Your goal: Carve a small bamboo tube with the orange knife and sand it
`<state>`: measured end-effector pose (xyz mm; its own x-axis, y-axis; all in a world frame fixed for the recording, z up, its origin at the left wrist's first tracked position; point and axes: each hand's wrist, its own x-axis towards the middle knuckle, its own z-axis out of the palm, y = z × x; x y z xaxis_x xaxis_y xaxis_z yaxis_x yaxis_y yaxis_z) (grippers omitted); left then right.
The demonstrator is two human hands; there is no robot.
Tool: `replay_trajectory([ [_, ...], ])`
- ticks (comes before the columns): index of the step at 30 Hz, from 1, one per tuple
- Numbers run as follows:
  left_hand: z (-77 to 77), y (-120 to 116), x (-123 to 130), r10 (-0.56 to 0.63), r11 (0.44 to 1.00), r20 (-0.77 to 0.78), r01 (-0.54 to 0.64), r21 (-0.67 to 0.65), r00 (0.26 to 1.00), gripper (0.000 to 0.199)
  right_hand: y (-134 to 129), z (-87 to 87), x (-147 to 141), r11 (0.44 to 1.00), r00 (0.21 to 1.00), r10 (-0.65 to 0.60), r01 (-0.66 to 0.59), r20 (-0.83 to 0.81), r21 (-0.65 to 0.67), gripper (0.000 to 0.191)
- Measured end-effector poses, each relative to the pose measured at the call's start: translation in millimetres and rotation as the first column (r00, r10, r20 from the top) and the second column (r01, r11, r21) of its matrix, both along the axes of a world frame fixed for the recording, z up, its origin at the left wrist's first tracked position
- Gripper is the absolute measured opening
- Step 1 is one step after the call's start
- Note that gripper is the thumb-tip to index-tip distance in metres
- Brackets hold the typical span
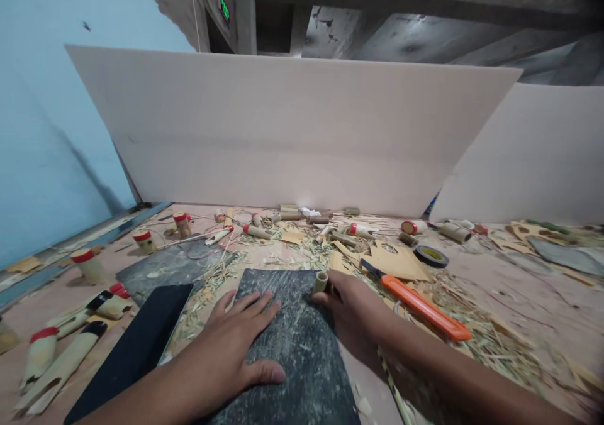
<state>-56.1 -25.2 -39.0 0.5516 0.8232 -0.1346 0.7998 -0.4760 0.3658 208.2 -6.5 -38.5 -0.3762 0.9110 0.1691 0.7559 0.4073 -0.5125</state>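
My left hand [248, 340] lies flat with spread fingers on a worn dark board [306, 362] in front of me. At the board's far right corner my right hand [346, 305] is closed around a short, hollow bamboo tube [321, 280], whose open end points up. An orange utility knife [425, 305] with a dark blade lies just right of my right hand. Left of my left arm is a flat black slab-like object [141, 340].
Bamboo pieces with red ends, such as one tube [89, 266], stand or lie at the left. Straw-like shavings [500, 343] cover much of the table. A roll of black tape [431, 256] lies at the right. A pale panel [302, 129] stands along the back.
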Motion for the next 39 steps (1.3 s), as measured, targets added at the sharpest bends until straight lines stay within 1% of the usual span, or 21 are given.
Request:
replay_trajectory([
  [1,0.3,0,0,0.004,1.0,-0.006,-0.004,-0.006,1.0,0.098,-1,0.2,0,1.0,1.0,0.011,-0.011,-0.002,-0.011,0.01],
  [4,2.9,-1,0,-0.013,0.999,-0.012,0.012,-0.04,1.0,0.097,-8,1.9,-3,0.981,0.985,0.17,-0.169,0.005,-0.091,0.016],
  [5,4.3,-1,0,-0.017,0.999,-0.009,0.016,-0.047,1.0,0.097,-9,2.7,-4,0.982,0.987,0.162,-0.161,0.006,-0.094,0.017],
  [8,8.3,-2,1,-0.006,0.998,-0.005,0.005,-0.059,1.0,0.098,-11,4.6,-5,0.996,0.998,0.068,-0.068,-0.002,-0.063,0.015],
  [9,9.2,-2,1,0.003,0.998,-0.009,-0.003,-0.064,1.0,0.097,-11,4.6,-6,0.996,0.998,0.066,-0.067,-0.006,-0.061,0.015],
  [10,9.6,-2,1,0.006,0.997,-0.014,-0.007,-0.072,1.0,0.097,-12,4.1,-7,0.993,0.996,0.091,-0.092,-0.01,-0.068,0.015],
  [12,9.4,-3,1,0.003,0.997,-0.024,-0.005,-0.083,1.0,0.096,-15,2.1,-8,0.972,0.978,0.206,-0.206,-0.019,-0.113,0.017],
  [13,8.9,-3,1,-0.001,0.997,-0.028,-0.002,-0.083,1.0,0.095,-15,0.8,-8,0.962,0.97,0.243,-0.242,-0.013,-0.126,0.019],
  [14,8.2,-3,0,-0.006,0.997,-0.032,0.004,-0.08,0.999,0.095,-15,-0.2,-7,0.965,0.972,0.234,-0.232,0.004,-0.12,0.021],
  [15,7.4,-3,-1,-0.013,0.997,-0.034,0.011,-0.075,0.999,0.095,-13,-0.6,-5,0.979,0.982,0.186,-0.182,0.032,-0.091,0.023],
  [17,5.8,-3,-2,-0.022,0.998,-0.029,0.02,-0.062,0.999,0.095,-5,1.8,1,1.0,0.997,0.006,-0.008,0.077,0.02,0.031],
  [18,5.1,-2,-3,-0.027,0.998,-0.023,0.025,-0.06,0.999,0.095,-1,5.1,5,0.998,0.996,-0.036,0.032,0.083,0.048,0.033],
  [21,3.1,0,-5,-0.035,0.998,-0.001,0.035,-0.051,0.999,0.095,11,20.7,16,0.99,0.997,-0.057,0.048,0.06,0.129,0.034],
  [23,2.0,1,-5,-0.037,0.998,0.013,0.038,-0.045,0.999,0.095,16,29.5,21,0.969,0.996,-0.091,0.086,0.012,0.231,0.035],
  [25,1.2,1,-6,-0.035,0.998,0.025,0.036,-0.046,0.999,0.096,21,30.6,27,0.951,0.992,-0.127,0.125,-0.012,0.283,0.036],
  [27,0.8,1,-6,-0.033,0.998,0.028,0.034,-0.054,0.999,0.097,23,23.0,32,0.952,0.991,-0.13,0.126,-0.004,0.278,0.037],
  [31,1.7,1,-6,-0.023,0.998,0.015,0.024,-0.058,1.0,0.098,24,0.5,32,0.975,0.999,-0.043,0.036,0.025,0.217,0.028],
  [33,2.7,1,-5,-0.021,0.998,0.014,0.022,-0.062,1.0,0.099,24,-4.3,26,0.981,0.999,0.019,-0.024,0.027,0.191,0.021],
  [35,3.7,1,-4,-0.022,0.997,0.012,0.022,-0.072,1.0,0.1,27,-3.3,18,0.982,0.997,0.077,-0.079,0.02,0.173,0.014],
  [36,4.0,1,-4,-0.02,0.997,0.009,0.021,-0.077,1.0,0.1,31,-1.6,14,0.98,0.994,0.106,-0.107,0.015,0.166,0.018],
  [39,4.6,1,-4,-0.022,0.996,0.008,0.022,-0.085,1.0,0.1,48,3.3,-1,0.972,0.981,0.191,-0.191,0.011,0.134,0.056],
])
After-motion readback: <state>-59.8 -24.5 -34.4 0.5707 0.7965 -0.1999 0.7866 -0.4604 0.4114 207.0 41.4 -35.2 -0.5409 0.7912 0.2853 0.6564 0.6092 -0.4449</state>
